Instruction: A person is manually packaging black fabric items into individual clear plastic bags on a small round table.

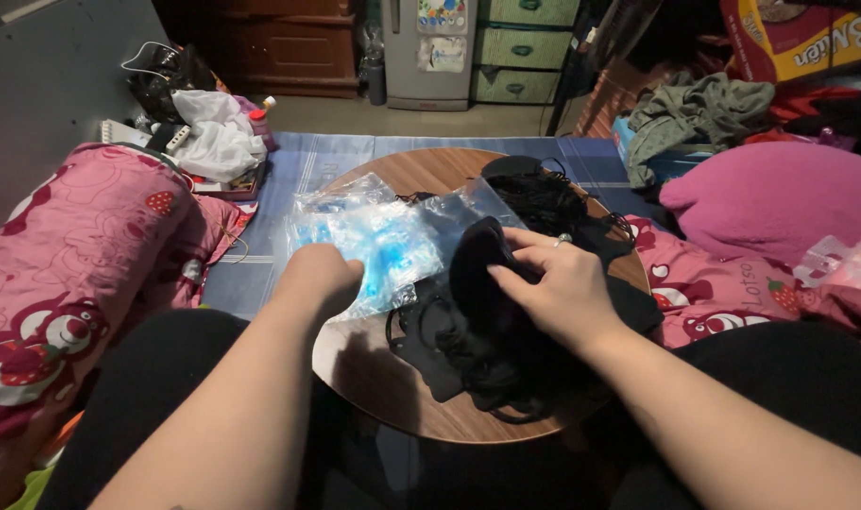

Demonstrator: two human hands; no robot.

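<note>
left hand (pixel 319 276) curled knuckles-up on the clear plastic bags (pixel 374 236) of blue-white contents; fingertips hidden under the hand, so cannot tell whether it grips. right hand (pixel 553 283) pinches a black mask (pixel 477 269), ring on one finger. below it a heap of black masks (pixel 468 354), straps tangled, single pieces hard to separate in the dim light. all on a round wooden table (pixel 421 175), near rim cut by shadow. pink blanket (pixel 71 255) at left, pink pillow (pixel 780 194) at right
</note>
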